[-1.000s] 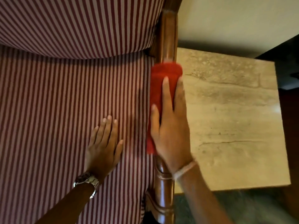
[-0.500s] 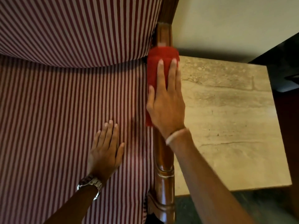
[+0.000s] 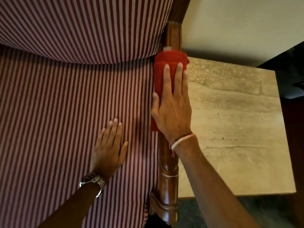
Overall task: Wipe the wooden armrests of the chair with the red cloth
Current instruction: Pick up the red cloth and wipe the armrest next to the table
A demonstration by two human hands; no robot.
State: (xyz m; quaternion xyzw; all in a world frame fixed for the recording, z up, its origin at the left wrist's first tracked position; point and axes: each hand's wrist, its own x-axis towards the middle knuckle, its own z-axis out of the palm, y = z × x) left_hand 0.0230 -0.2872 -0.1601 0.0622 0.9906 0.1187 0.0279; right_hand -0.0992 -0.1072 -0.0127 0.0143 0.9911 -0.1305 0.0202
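The chair's right wooden armrest (image 3: pixel 168 181) runs from the bottom centre up to the backrest, dark polished brown with turned rings. The red cloth (image 3: pixel 166 66) is folded over its far part, close to the backrest. My right hand (image 3: pixel 172 109) lies flat on the cloth with fingers stretched forward, pressing it onto the wood. My left hand (image 3: pixel 109 150) rests palm down with fingers apart on the red-and-white striped seat cushion (image 3: pixel 57 129), left of the armrest, holding nothing. A watch is on my left wrist.
The striped backrest cushion (image 3: pixel 82 27) fills the top left. A beige stone-topped side table (image 3: pixel 238 129) stands directly right of the armrest. A pale wall (image 3: pixel 238 22) is behind it, and dark furniture (image 3: pixel 292 66) sits at the far right.
My right hand has slid the red cloth along the armrest away from me, from its middle up to the backrest end. My left hand has stayed on the seat.
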